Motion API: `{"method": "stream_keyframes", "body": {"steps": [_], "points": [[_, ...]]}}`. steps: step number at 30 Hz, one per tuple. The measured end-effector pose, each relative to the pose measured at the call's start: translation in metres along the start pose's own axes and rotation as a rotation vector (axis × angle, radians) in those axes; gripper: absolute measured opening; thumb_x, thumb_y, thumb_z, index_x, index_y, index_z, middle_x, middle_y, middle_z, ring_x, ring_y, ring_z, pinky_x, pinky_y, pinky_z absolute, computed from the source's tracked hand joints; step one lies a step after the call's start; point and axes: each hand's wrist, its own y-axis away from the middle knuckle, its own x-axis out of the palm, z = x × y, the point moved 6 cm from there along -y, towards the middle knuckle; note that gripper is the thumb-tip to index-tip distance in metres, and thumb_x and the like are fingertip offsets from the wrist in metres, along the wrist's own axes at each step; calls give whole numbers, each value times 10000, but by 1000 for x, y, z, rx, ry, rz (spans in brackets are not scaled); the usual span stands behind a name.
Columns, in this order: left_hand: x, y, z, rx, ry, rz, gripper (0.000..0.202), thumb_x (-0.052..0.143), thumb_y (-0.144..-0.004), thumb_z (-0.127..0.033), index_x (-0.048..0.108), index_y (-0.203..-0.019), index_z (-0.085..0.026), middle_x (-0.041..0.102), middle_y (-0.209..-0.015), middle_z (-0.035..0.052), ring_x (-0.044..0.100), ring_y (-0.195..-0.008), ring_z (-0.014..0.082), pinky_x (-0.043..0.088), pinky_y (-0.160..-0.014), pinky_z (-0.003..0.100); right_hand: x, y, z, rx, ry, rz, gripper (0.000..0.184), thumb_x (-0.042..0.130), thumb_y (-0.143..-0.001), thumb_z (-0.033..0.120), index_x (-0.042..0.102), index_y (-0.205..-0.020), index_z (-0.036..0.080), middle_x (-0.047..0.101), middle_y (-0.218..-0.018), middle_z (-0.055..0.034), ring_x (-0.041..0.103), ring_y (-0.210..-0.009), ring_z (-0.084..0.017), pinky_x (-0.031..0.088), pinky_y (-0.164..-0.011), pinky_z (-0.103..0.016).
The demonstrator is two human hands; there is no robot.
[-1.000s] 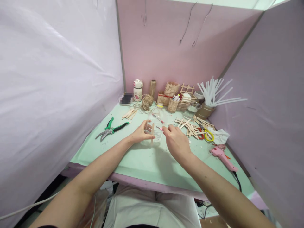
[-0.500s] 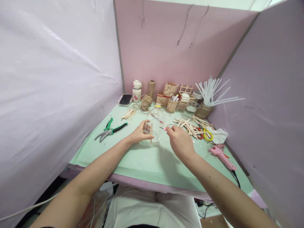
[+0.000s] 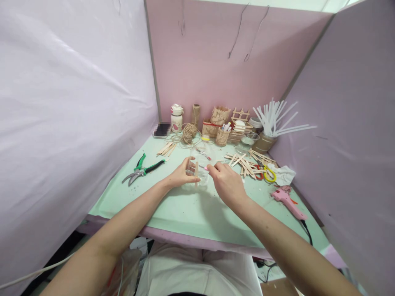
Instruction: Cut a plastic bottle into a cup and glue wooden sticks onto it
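My left hand (image 3: 180,176) curls round a clear plastic cup (image 3: 199,172) lying on the green table (image 3: 185,209), with a wooden craft stick (image 3: 196,174) pressed against the cup's side. My right hand (image 3: 224,182) pinches a small pink-tipped tool (image 3: 205,168) and holds its tip at the cup, right next to my left fingers. Both hands meet at the middle of the table.
Green-handled pliers (image 3: 140,168) lie to the left. Loose craft sticks (image 3: 245,163), scissors (image 3: 265,172) and a pink glue gun (image 3: 288,203) lie on the right. Along the back wall stand a twine ball (image 3: 187,133), small holders, a white bottle (image 3: 177,117) and a jar of white sticks (image 3: 268,131).
My right hand drew away to the right for a moment, then came back left to the cup with the pink-tipped tool. My left hand stayed on the cup.
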Motion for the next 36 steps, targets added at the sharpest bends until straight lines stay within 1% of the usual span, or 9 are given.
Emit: {"method": "stream_keyframes", "body": {"steps": [5, 9, 14, 20, 26, 30, 33, 36], "points": [[2, 2, -3, 26, 9, -15, 796, 811, -608, -305, 350, -1250, -208, 509, -1062, 67, 551, -970, 199, 491, -774, 333, 0, 1, 1, -10, 10, 3, 184, 477, -945, 191, 605, -1072, 226, 614, -915, -40, 525, -853, -184, 266, -592, -281], [5, 2, -7, 42, 0, -13, 741, 804, -607, -271, 393, -1218, -197, 507, -1065, 67, 536, -992, 201, 493, -802, 345, 1, 4, -2, 12, 11, 38, 180, 479, -947, 215, 601, -1079, 223, 604, -908, -43, 528, -848, -189, 253, -568, -285], [5, 2, -7, 28, -15, -18, 805, 805, -597, -256, 369, -1271, -197, 505, -1120, 94, 528, -1041, 228, 500, -824, 372, -2, 7, -4, 34, 29, 78, 171, 479, -948, 226, 596, -1072, 212, 601, -921, -54, 537, -869, -199, 270, -578, -288], [4, 1, -5, 30, -12, -20, 804, 818, -585, -284, 389, -1261, -209, 505, -1115, 84, 542, -1011, 218, 501, -821, 368, -1, 7, -6, 58, 24, 132, 166, 470, -953, 229, 595, -1062, 211, 602, -931, -66, 538, -885, -196, 280, -581, -278], [3, -1, -1, 9, -19, -39, 804, 824, -566, -288, 389, -1234, -187, 508, -1058, 78, 537, -979, 209, 505, -791, 357, 1, 11, -17, 85, 53, 115, 165, 458, -961, 247, 607, -1021, 211, 604, -898, -54, 550, -871, -196, 281, -587, -283], [2, -1, 1, 1, -36, -38, 809, 815, -581, -287, 368, -1248, -187, 499, -1088, 90, 527, -1006, 212, 507, -791, 354, 2, 15, -28, 120, 65, 114, 155, 479, -949, 241, 618, -1013, 215, 606, -896, -47, 550, -857, -196, 256, -560, -286], [2, 0, 1, -4, -35, -33, 808, 816, -584, -292, 365, -1246, -185, 493, -1096, 93, 524, -1013, 212, 506, -792, 350, 3, 15, -31, 106, 36, 100, 162, 491, -942, 229, 618, -1043, 225, 610, -915, -43, 544, -869, -188, 262, -569, -279], [2, 0, 1, -7, -25, -29, 817, 820, -584, -296, 360, -1251, -188, 492, -1098, 94, 523, -1012, 212, 504, -799, 351, 5, 14, -28, 67, -12, 74, 174, 496, -943, 236, 616, -1070, 238, 613, -916, -38, 536, -866, -178, 286, -605, -272]]}}
